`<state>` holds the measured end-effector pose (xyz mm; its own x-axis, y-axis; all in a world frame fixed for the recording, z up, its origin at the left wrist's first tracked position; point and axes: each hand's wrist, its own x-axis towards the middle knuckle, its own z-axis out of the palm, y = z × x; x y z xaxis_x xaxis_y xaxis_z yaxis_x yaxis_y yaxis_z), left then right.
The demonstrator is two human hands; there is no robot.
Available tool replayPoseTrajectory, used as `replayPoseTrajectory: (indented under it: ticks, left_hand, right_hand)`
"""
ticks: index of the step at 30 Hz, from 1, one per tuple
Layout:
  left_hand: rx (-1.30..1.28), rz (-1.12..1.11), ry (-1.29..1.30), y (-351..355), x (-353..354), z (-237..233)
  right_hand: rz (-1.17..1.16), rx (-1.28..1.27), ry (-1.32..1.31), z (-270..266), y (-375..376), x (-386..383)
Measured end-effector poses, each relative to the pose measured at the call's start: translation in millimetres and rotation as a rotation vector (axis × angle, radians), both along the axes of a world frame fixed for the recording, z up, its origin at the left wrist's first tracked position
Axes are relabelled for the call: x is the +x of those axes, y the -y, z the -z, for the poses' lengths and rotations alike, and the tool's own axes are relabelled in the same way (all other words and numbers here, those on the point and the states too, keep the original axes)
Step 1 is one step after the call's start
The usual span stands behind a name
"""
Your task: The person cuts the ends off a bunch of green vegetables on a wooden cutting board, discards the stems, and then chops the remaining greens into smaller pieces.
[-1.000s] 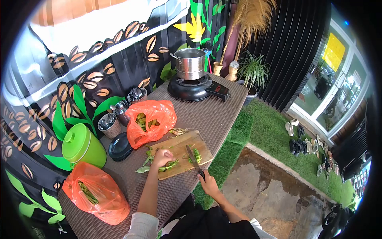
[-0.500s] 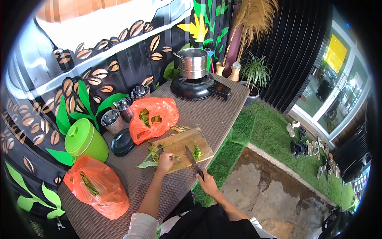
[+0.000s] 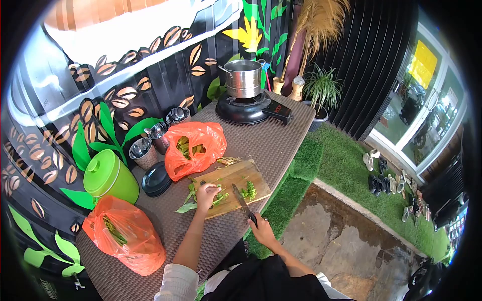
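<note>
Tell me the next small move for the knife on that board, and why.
Probably shift the knife toward the left hand and cut down across the greens it pins on the cutting board. The right hand holds the blade between those uncut stems and the chopped pile, so they look next.

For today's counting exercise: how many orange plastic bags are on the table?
2. One orange bag lies open just behind the cutting board, greens showing inside. The other orange bag sits at the table's near left end, by the green lidded bin. None appears hidden.
</note>
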<state>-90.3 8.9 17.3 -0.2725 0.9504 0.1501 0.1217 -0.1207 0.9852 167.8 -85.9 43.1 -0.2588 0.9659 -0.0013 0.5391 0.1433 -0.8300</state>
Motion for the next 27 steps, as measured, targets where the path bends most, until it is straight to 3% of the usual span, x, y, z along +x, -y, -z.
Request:
replayPoseTrajectory:
  ticks: [13,23,26,27]
  left_hand:
    - [-0.184,-0.019,0.51,3.6,9.3,-33.3]
    - [-0.179,-0.009,0.525,-0.2,6.5,-8.1]
    - [-0.155,0.018,0.446,1.1,10.3,-11.0]
    - [-0.063,0.012,0.144,-1.7,9.9,-5.7]
  right_hand:
    - [0.003,0.017,-0.039,-7.4,-1.5,-3.7]
    - [0.038,0.0,-0.009,-8.5,-6.7,-6.5]
    - [0.035,-0.008,-0.034,-9.8,-4.8,-5.4]
    - [0.036,-0.009,-0.034,-8.9,-4.2,-4.8]
